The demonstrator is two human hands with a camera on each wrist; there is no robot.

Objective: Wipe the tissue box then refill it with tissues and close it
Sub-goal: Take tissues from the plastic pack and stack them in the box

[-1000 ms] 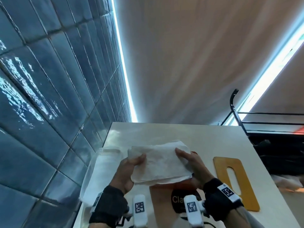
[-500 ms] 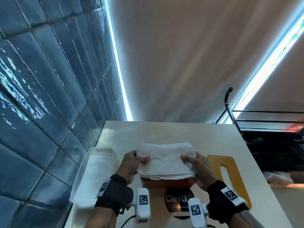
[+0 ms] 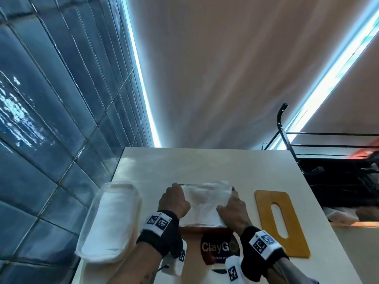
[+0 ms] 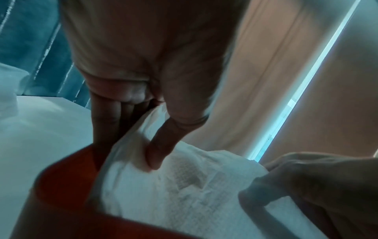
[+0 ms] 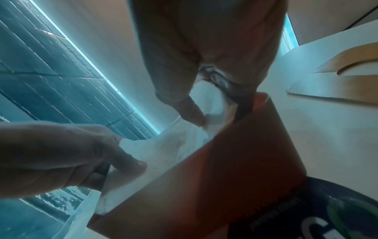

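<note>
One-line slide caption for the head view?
Both hands lower a tissue stack into the red box.

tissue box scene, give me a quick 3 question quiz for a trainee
1. True or false: the wooden lid is already fitted on the tissue box.
2. Which hands hold the tissue stack? A) left hand only B) right hand only C) both
3. Fill in: the plastic-wrapped tissue pack lies to the ___ of the box, by the tiled wall.

Key: 1 false, the lid lies flat on the table, right of the box. 2 C, the left hand and right hand grip opposite ends. 3 left.
</note>
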